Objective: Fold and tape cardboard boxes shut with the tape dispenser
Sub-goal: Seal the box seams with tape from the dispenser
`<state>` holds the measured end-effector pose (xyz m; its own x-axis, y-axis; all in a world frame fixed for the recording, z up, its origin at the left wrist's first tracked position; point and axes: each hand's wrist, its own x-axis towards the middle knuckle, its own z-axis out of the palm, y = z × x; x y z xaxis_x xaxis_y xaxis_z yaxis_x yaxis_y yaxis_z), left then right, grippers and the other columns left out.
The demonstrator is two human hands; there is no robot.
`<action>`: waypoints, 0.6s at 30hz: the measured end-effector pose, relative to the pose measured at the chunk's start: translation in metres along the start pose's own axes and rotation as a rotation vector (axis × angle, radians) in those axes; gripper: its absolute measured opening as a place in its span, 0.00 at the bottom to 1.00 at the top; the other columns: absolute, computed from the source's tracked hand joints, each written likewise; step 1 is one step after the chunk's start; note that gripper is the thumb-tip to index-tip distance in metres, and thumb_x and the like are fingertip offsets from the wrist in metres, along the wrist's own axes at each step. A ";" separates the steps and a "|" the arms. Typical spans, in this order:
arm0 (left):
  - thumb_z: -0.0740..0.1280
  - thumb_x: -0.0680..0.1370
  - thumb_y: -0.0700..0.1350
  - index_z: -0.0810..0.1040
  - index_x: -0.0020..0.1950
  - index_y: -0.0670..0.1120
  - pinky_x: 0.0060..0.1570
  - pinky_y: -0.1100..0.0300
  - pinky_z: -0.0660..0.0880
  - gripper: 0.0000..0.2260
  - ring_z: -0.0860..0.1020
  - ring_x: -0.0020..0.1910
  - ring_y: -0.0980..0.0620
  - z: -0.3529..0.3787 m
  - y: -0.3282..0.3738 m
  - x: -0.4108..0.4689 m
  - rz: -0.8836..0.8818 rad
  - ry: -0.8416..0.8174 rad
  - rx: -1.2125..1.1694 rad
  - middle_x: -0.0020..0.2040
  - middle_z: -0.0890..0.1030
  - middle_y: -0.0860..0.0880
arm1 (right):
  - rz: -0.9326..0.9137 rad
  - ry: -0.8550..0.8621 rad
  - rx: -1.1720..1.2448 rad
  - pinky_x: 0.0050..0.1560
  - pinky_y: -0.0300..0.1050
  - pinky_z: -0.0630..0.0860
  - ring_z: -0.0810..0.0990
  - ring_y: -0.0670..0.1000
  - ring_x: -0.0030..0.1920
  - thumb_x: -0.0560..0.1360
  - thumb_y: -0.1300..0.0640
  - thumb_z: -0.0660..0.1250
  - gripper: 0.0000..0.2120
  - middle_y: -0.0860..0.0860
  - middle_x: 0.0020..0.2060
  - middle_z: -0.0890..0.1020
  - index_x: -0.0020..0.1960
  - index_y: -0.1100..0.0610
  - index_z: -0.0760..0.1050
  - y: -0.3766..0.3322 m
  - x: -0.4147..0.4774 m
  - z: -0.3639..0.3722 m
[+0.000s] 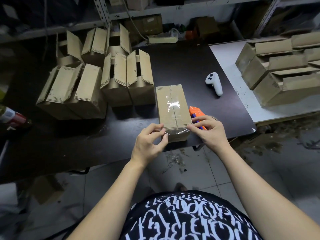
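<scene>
Toward the left edge of the bench, open-flapped boxes; at its front edge, left hand pinching clear tape on the sealed box, right hand pinching the other end; just beside, orange tape dispenser; shirt lettering unreadable

A closed cardboard box is lying at the centre of the frame on the dark tabletop, clear tape shining along its top seam and across its near edge. The left grip is pinching the tape's loose end at the box's near left corner. The right grip is pinching the tape at the near right corner. An orange and blue tape dispenser is lying just right of the box, partly hidden by the right grip. Open boxes are standing with flaps raised at upper left, and a white controller is resting right of centre.
</scene>
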<state>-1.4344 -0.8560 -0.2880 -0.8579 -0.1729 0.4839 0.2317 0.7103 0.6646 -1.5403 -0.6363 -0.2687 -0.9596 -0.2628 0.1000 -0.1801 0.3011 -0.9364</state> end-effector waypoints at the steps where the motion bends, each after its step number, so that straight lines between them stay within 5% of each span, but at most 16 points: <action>1: 0.71 0.78 0.44 0.87 0.49 0.38 0.50 0.47 0.82 0.10 0.84 0.54 0.48 0.000 0.001 0.001 -0.017 0.000 -0.017 0.51 0.84 0.45 | -0.008 0.006 -0.003 0.52 0.29 0.73 0.81 0.37 0.49 0.68 0.62 0.82 0.04 0.49 0.46 0.86 0.40 0.58 0.88 0.001 0.000 0.001; 8: 0.77 0.73 0.33 0.86 0.46 0.37 0.46 0.46 0.83 0.03 0.85 0.49 0.43 -0.002 -0.007 0.010 0.035 -0.074 0.043 0.48 0.84 0.42 | -0.067 -0.060 -0.053 0.55 0.51 0.83 0.84 0.49 0.52 0.65 0.62 0.84 0.08 0.46 0.47 0.85 0.42 0.56 0.88 0.004 0.004 -0.006; 12: 0.78 0.71 0.32 0.86 0.45 0.36 0.52 0.56 0.82 0.05 0.85 0.49 0.45 -0.004 -0.005 0.012 0.044 -0.032 0.038 0.47 0.84 0.42 | -0.095 -0.068 -0.084 0.53 0.58 0.83 0.84 0.51 0.51 0.65 0.63 0.83 0.08 0.45 0.48 0.85 0.42 0.57 0.88 0.007 0.006 -0.006; 15: 0.79 0.70 0.32 0.85 0.45 0.36 0.54 0.67 0.78 0.07 0.83 0.49 0.50 -0.005 -0.002 0.014 0.032 0.005 0.027 0.48 0.84 0.42 | -0.077 -0.078 -0.089 0.54 0.57 0.83 0.85 0.50 0.50 0.66 0.65 0.83 0.11 0.46 0.48 0.86 0.46 0.56 0.87 0.006 0.004 -0.005; 18: 0.79 0.69 0.31 0.85 0.49 0.37 0.51 0.61 0.81 0.10 0.82 0.47 0.51 -0.007 -0.005 0.013 0.051 -0.023 0.074 0.53 0.83 0.42 | -0.024 -0.117 -0.104 0.55 0.41 0.81 0.85 0.46 0.49 0.70 0.69 0.78 0.20 0.42 0.49 0.84 0.55 0.49 0.83 0.000 0.001 -0.009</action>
<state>-1.4437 -0.8665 -0.2812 -0.8562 -0.1205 0.5024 0.2414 0.7665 0.5952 -1.5435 -0.6284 -0.2657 -0.9241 -0.3743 0.0768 -0.2303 0.3851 -0.8937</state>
